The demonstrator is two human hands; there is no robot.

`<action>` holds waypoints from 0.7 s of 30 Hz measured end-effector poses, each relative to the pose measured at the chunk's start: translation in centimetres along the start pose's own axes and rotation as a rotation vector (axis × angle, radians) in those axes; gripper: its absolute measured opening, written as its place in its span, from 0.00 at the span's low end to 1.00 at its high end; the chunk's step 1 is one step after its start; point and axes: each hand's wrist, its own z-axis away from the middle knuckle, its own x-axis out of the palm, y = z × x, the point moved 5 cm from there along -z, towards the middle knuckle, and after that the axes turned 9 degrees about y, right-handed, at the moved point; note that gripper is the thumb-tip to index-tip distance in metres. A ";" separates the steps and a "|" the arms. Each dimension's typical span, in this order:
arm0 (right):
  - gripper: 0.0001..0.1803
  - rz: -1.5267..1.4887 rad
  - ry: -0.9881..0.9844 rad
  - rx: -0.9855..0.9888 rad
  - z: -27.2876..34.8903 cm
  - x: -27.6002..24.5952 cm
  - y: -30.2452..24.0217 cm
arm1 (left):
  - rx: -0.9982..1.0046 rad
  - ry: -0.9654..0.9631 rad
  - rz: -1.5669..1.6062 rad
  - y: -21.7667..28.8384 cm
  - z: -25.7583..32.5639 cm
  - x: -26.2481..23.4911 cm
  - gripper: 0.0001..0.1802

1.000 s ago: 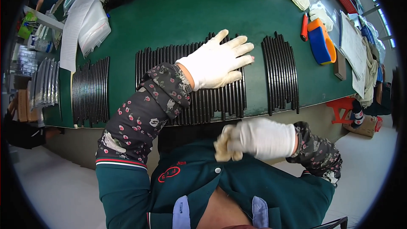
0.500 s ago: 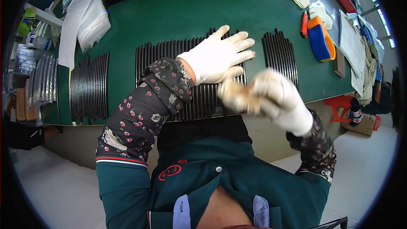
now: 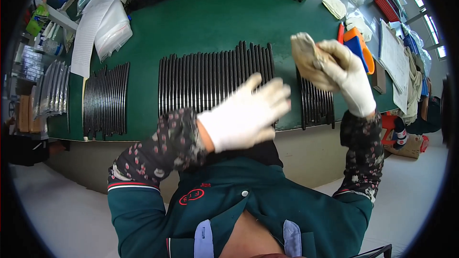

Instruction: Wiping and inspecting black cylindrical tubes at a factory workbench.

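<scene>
Rods [image 3: 210, 81] are laid, in the head view, in three groups along the front of the green table [image 3: 215, 19]; the middle group is partly covered by the left hand [image 3: 246, 114], spread wide and blurred, whose contact cannot be told; a cloth [image 3: 307, 62] is gripped by the right hand [image 3: 348, 74], by which the right group is partly hidden

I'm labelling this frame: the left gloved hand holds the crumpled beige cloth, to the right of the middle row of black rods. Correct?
Wrong hand: the head view shows the right gloved hand holding the crumpled beige cloth.
</scene>
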 end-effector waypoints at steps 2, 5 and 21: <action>0.16 0.103 0.042 -0.177 -3.1 0.3 0.6 | 0.144 -0.097 0.110 4.1 1.3 1.1 0.27; 0.19 0.239 0.072 -0.318 -7.7 1.8 1.8 | 0.299 -0.095 0.113 7.3 3.4 2.6 0.18; 0.12 0.339 -0.146 -0.514 -12.4 10.3 2.7 | 0.052 0.086 -0.076 4.5 1.6 2.9 0.24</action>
